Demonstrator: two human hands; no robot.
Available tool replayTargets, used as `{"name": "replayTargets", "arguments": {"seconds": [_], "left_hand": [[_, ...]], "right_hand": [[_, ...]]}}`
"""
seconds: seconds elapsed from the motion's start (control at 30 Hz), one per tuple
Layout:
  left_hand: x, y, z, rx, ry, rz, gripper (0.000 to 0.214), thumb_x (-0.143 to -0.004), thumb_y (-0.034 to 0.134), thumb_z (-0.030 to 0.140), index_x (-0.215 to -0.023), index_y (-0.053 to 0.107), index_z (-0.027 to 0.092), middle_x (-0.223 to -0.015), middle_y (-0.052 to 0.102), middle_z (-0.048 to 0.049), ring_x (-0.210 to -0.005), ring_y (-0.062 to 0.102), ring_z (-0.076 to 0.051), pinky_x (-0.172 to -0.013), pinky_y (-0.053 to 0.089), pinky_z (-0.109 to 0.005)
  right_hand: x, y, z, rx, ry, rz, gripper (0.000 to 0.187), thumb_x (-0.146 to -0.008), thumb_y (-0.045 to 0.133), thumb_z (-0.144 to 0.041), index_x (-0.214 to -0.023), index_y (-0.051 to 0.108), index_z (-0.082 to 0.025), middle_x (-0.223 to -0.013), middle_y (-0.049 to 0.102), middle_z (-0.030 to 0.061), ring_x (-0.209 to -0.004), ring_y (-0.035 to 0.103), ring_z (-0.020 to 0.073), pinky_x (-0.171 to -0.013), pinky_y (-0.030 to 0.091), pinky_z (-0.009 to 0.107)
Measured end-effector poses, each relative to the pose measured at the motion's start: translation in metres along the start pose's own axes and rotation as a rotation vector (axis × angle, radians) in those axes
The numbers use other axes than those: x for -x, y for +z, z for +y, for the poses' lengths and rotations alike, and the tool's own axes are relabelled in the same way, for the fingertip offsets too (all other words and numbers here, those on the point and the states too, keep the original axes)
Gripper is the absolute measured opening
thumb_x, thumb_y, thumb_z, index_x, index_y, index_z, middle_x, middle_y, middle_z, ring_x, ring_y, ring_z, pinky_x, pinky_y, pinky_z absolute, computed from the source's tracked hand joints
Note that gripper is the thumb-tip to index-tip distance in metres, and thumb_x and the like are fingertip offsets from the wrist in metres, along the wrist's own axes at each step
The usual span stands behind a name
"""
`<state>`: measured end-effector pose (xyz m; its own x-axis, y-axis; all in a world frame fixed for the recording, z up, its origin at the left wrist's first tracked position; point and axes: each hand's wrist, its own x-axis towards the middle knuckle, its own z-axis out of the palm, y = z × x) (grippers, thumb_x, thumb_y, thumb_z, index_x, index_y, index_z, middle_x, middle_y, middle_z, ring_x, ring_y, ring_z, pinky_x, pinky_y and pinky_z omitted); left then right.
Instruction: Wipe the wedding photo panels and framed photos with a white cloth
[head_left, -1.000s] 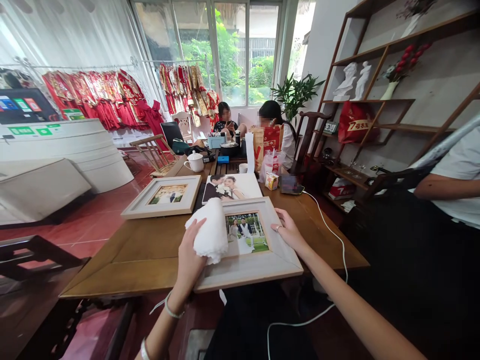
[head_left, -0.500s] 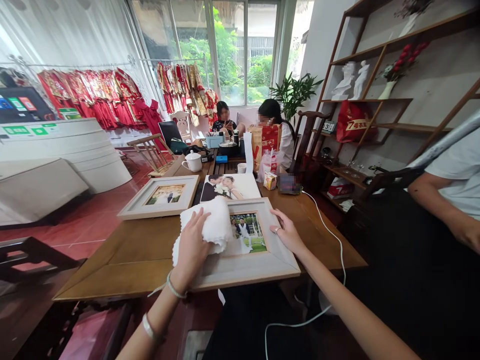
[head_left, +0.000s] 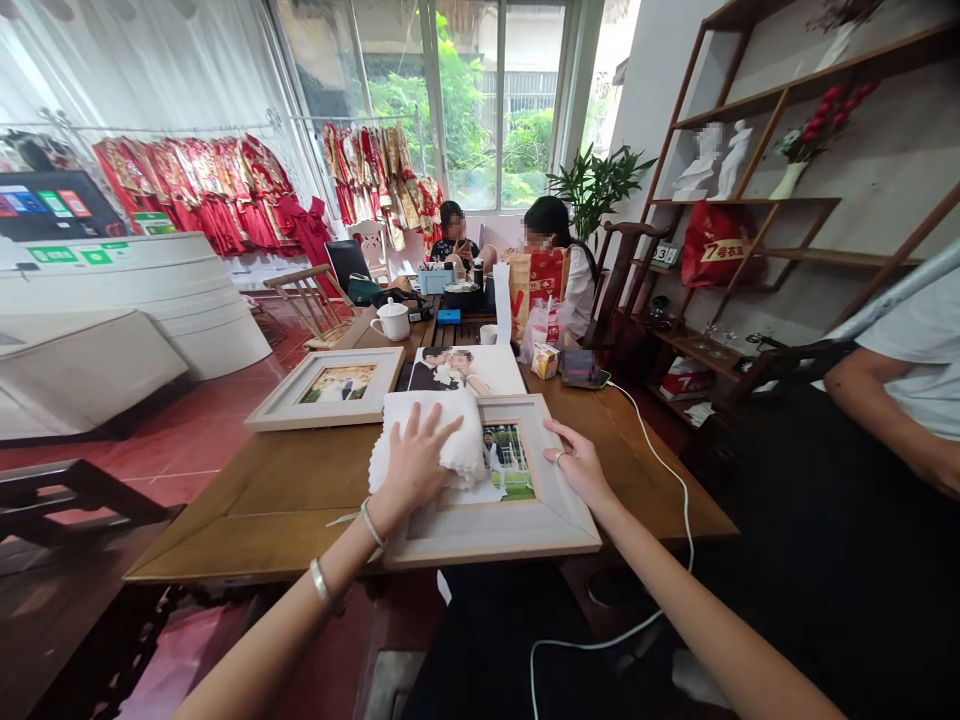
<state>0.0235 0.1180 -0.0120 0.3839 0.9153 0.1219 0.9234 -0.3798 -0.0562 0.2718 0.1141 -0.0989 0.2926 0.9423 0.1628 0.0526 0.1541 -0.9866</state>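
A folded white cloth (head_left: pixel 431 415) lies over the left part of a pale picture frame (head_left: pixel 517 540). My left hand (head_left: pixel 412 450) is spread out on top of the cloth, fingers apart and pressing down on it. Part of the photo (head_left: pixel 512 465) in the frame shows to the right of the cloth; the rest is covered. At the frame's right edge my right hand (head_left: pixel 581 462) is closed, its fingers over the rim. A second framed picture (head_left: pixel 322 390) lies at the left. Behind the cloth is a large photo print (head_left: pixel 491 370) of a couple.
The wooden table (head_left: pixel 247 500) also bears a white teapot (head_left: pixel 392 318), a paper bag (head_left: pixel 525 305), a small box (head_left: pixel 545 360) and a phone (head_left: pixel 585 368) with a white cable (head_left: pixel 667 450). Two people sit at the far end. Another person's arm (head_left: pixel 892 410) is at the right.
My left hand and the cloth have shifted a little right across the frame, covering more of the photo, and the left fingers have spread. My right hand stays on the frame's edge.
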Motion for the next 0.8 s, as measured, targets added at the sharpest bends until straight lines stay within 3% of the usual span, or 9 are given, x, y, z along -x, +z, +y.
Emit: {"name": "replayTargets", "arguments": {"seconds": [0.17, 0.27, 0.37, 0.53, 0.63, 0.7, 0.8], "left_hand": [[0.053, -0.004, 0.022, 0.028, 0.023, -0.072, 0.085, -0.063, 0.057, 0.009, -0.14, 0.033, 0.037, -0.152, 0.025, -0.0009, -0.141, 0.009, -0.032, -0.109, 0.018, -0.056], [0.071, -0.004, 0.031, 0.057, -0.026, -0.065, 0.085, -0.063, 0.056, 0.009, -0.14, 0.031, 0.037, -0.15, 0.029, 0.0009, -0.141, 0.01, -0.03, -0.11, 0.017, -0.054], [0.06, 0.0, 0.031, 0.054, -0.026, -0.037, 0.081, -0.067, 0.057, 0.013, -0.14, 0.032, 0.036, -0.149, 0.032, -0.0007, -0.14, 0.014, -0.032, -0.109, 0.019, -0.055], [0.006, 0.006, 0.024, -0.028, -0.001, 0.044, 0.075, -0.072, 0.065, 0.028, -0.14, 0.033, 0.029, -0.148, 0.032, -0.0114, -0.137, 0.017, -0.039, -0.104, 0.016, -0.067], [-0.014, 0.005, 0.022, -0.028, 0.036, 0.051, 0.075, -0.072, 0.067, 0.031, -0.139, 0.036, 0.025, -0.146, 0.033, -0.0157, -0.137, 0.017, -0.039, -0.106, 0.016, -0.063], [-0.014, 0.003, 0.023, 0.009, 0.047, 0.026, 0.074, -0.072, 0.066, 0.029, -0.14, 0.036, 0.024, -0.147, 0.032, -0.0158, -0.138, 0.017, -0.039, -0.108, 0.018, -0.058], [0.004, -0.002, 0.03, 0.073, 0.045, -0.047, 0.074, -0.073, 0.061, 0.019, -0.141, 0.033, 0.027, -0.15, 0.028, -0.0116, -0.139, 0.015, -0.034, -0.11, 0.019, -0.053]], "right_hand": [[0.001, 0.001, -0.001, -0.017, -0.003, 0.011, 0.048, -0.059, 0.058, -0.015, -0.106, 0.065, -0.02, -0.128, 0.059, 0.0088, -0.121, 0.053, 0.0274, -0.104, 0.04, 0.044], [0.0, 0.001, 0.0, -0.024, -0.011, -0.016, 0.048, -0.059, 0.058, -0.015, -0.106, 0.065, -0.02, -0.13, 0.057, 0.0089, -0.122, 0.052, 0.0267, -0.105, 0.039, 0.044], [-0.002, 0.001, 0.002, -0.015, -0.028, -0.046, 0.049, -0.06, 0.058, -0.016, -0.108, 0.064, -0.02, -0.132, 0.055, 0.0083, -0.123, 0.051, 0.0254, -0.106, 0.037, 0.043], [-0.004, -0.002, 0.005, 0.051, -0.051, -0.074, 0.049, -0.063, 0.057, -0.016, -0.112, 0.062, -0.021, -0.133, 0.055, 0.0077, -0.122, 0.052, 0.0239, -0.106, 0.038, 0.042], [-0.004, -0.003, 0.004, 0.16, -0.101, -0.082, 0.049, -0.066, 0.055, -0.016, -0.114, 0.061, -0.021, -0.134, 0.053, 0.0089, -0.125, 0.048, 0.0243, -0.108, 0.034, 0.044], [-0.003, -0.004, 0.001, 0.267, -0.163, -0.084, 0.047, -0.067, 0.054, -0.015, -0.113, 0.062, -0.021, -0.138, 0.048, 0.0092, -0.129, 0.043, 0.0252, -0.11, 0.029, 0.046], [-0.002, -0.003, -0.003, 0.392, -0.258, -0.12, 0.042, -0.07, 0.05, -0.013, -0.108, 0.065, -0.022, -0.142, 0.041, 0.0077, -0.132, 0.037, 0.0254, -0.112, 0.026, 0.046]]}}
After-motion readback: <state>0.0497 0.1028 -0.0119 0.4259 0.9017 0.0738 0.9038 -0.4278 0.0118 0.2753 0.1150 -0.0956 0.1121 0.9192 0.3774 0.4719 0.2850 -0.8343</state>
